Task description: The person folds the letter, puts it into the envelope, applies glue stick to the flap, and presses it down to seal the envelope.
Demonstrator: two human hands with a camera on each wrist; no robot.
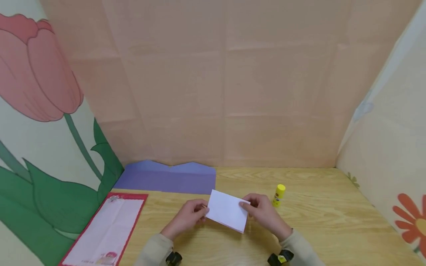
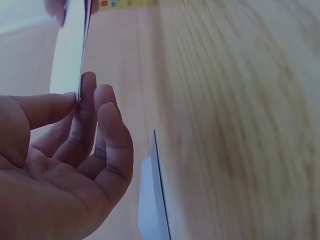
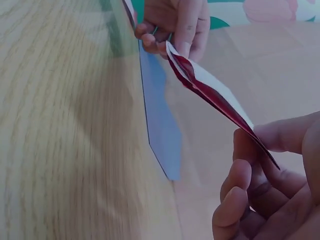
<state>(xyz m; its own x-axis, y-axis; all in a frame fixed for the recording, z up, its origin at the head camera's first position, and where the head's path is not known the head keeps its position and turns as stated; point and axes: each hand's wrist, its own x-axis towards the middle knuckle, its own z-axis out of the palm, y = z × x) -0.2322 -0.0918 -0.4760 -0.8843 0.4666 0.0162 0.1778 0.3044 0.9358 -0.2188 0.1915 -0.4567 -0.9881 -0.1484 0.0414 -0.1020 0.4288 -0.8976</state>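
A folded sheet of paper (image 1: 227, 210), white outside, is held up over the table between both hands. My left hand (image 1: 190, 218) pinches its left edge between thumb and fingers. On the opposite edge, my right hand (image 1: 263, 213) pinches near the upper corner, thumb on the white face. From the side, in the right wrist view, the folded paper (image 3: 215, 97) shows dark red inner layers between white ones. The left wrist view has the paper (image 2: 72, 50) nearly edge-on, with the left thumb and index finger at its lower corner.
A yellow glue stick (image 1: 279, 195) stands upright behind the right hand. At the back left lies a purple-blue envelope (image 1: 169, 181) with a wavy flap edge. A pink sheet with a red border (image 1: 113, 221) lies at the left. The wooden table (image 1: 332, 214) meets a covered back wall.
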